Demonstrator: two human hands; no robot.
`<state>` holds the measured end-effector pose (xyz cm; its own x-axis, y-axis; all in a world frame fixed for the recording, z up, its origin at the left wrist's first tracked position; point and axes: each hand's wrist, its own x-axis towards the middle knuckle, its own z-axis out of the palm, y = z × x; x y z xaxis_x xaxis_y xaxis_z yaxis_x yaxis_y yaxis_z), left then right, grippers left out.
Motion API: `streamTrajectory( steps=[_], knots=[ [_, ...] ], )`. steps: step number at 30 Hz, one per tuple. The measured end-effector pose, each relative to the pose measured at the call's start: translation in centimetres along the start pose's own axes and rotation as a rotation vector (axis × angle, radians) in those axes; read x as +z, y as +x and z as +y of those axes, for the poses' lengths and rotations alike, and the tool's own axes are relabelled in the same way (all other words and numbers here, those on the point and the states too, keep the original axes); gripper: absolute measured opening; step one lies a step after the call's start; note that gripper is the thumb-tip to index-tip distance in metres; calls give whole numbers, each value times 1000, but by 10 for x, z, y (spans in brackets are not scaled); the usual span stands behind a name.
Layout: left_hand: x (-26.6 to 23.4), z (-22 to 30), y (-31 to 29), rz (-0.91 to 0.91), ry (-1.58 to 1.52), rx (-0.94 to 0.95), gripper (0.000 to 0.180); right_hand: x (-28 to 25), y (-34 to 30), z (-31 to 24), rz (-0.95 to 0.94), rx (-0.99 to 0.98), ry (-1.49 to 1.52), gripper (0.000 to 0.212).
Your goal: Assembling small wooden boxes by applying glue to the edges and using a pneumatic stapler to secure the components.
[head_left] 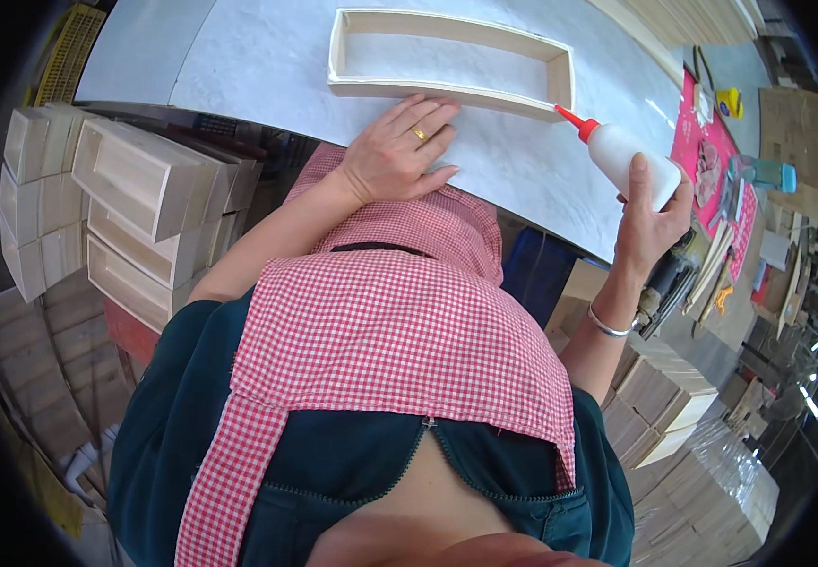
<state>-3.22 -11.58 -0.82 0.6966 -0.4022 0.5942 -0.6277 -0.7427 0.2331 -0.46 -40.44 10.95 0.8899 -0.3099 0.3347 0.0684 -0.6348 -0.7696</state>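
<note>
In the head view, the right hand (653,219) grips a white plastic squeeze bottle (628,163) with a red conical nozzle, its tip by the near right corner of a pale rectangular wooden frame (451,28), just beyond the loosely open left hand (397,153).

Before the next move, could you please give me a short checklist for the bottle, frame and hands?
1. White bottle held in the right hand: ok.
2. Red nozzle aimed at the frame's near right corner: ok.
3. Nozzle tip touching the wood: cannot tell.
4. Wooden frame lying on the table: ok.
5. Left hand apart from the nozzle: ok.
6. Liquid at the tip: cannot tell.
</note>
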Motion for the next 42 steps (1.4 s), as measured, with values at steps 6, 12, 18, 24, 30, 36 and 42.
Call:
streamTrajectory(
  steps=[6, 12, 18, 24, 30, 36, 42],
  knots=[
    [0, 1, 5, -14, -4, -7, 37, -12, 9, 10, 30, 20, -27, 45],
    [-2, 3, 6, -56, -60, -76, 34, -14, 23, 41, 107, 122, 85, 45],
    [-16, 7, 14, -115, -141, -47, 29, -22, 104, 134, 482, 168, -40, 47],
    [-23, 10, 28, -123, -123, 8, 39, -38, 228, 261, 582, -54, -502, 43],
    [-31, 12, 84, -121, -147, -96, 65, -55, 241, 179, -93, 443, -743, 48],
    [-21, -4, 112, -532, 88, -200, 73, -165, 209, 213, -138, 17, -1039, 49],
    [-23, -6, 104, -614, 84, -185, 74, -407, 38, 140, 289, 835, -1346, 67]
  ],
)
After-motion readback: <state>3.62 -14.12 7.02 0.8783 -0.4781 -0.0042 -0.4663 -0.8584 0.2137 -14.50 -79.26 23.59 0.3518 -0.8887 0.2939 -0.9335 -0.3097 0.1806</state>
